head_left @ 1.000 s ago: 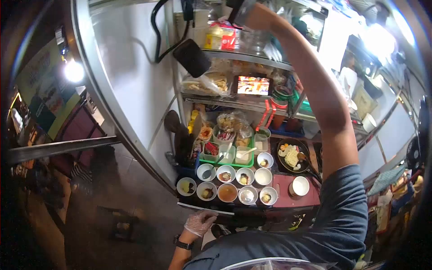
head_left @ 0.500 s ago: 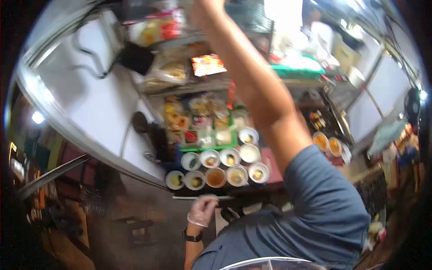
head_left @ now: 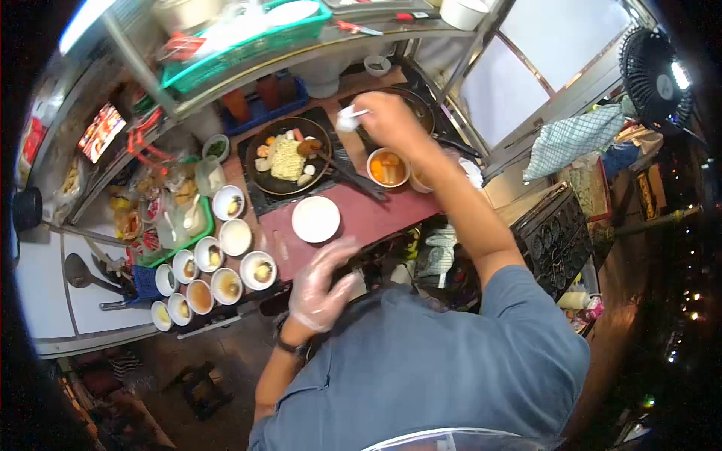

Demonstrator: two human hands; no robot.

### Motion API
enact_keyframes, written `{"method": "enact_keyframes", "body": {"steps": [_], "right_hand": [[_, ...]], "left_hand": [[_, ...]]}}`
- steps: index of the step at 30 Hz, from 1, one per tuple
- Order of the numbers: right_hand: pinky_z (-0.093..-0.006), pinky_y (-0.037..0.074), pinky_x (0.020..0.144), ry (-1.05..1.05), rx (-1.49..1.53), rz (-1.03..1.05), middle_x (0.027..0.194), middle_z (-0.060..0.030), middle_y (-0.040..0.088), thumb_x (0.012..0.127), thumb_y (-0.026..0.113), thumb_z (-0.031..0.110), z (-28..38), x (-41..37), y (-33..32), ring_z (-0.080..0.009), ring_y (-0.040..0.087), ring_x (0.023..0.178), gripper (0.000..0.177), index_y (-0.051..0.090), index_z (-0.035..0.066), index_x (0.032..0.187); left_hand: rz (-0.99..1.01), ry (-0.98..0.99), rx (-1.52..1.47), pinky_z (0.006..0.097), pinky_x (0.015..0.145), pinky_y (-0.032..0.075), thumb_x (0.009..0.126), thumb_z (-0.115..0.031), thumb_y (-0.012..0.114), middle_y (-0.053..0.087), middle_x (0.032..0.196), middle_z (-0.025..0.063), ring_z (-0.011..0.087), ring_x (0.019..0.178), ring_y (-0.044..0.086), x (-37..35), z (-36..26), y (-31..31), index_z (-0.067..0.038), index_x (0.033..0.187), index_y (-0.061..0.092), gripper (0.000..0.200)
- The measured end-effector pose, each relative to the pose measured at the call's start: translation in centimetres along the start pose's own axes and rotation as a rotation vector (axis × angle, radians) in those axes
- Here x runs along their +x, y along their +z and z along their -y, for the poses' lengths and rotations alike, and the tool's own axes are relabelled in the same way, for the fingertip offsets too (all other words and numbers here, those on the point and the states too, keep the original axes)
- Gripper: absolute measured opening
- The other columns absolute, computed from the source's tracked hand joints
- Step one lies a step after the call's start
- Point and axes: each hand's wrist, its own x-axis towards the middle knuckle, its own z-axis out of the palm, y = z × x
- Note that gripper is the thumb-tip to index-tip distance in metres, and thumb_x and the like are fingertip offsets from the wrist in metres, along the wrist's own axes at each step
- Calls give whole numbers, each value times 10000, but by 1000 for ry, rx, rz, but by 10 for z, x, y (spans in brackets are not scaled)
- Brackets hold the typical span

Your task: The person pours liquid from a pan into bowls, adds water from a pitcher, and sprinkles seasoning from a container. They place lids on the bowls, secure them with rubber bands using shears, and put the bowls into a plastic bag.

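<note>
My right hand (head_left: 389,120) is closed on the thin handle of a white spoon (head_left: 347,119), held above the stove to the right of a dark frying pan (head_left: 277,186). A block of noodles (head_left: 286,158) lies in that pan among pieces of food, with a dark-handled utensil (head_left: 342,172) resting across its rim. My left hand (head_left: 323,289), in a clear plastic glove and slightly blurred, has its fingers apart and holds nothing. Just beyond it a white bowl (head_left: 316,219) stands on the reddish counter (head_left: 368,216). Below my right hand is a bowl of orange food (head_left: 388,167).
Several small white bowls (head_left: 226,286) with ingredients are grouped at the left, beside a green basket (head_left: 197,229). A second pan (head_left: 410,105) sits behind my right hand. Overhead runs a metal shelf (head_left: 263,56) with a teal basket (head_left: 214,64). A fan (head_left: 662,83) hangs at the right.
The view has swung right, toward the stove. My right hand, out of frame before, now shows with the white spoon. My left hand's fingers have spread, and it is now near the white bowl.
</note>
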Motion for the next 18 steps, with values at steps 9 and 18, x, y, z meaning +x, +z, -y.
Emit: {"method": "enact_keyframes", "body": {"steps": [9, 18], "right_hand": [[-423, 548, 928, -218, 208, 631, 1025, -144, 774, 898, 753, 118, -162, -47, 38, -346, 716, 1023, 177, 789, 50, 1057], [-425, 541, 862, -187, -81, 424, 941, -85, 763, 835, 723, 77, -193, -107, -35, -309, 656, 917, 144, 805, 66, 953]], "left_hand": [[1, -216, 1104, 504, 899, 549, 789, -394, 818, 758, 1010, 214, 410, 1002, 718, 209, 62, 70, -74, 1110, 775, 455], [125, -339, 1085, 477, 843, 577, 854, -436, 714, 773, 957, 175, 373, 921, 744, 260, 105, 65, -109, 917, 797, 344]]}}
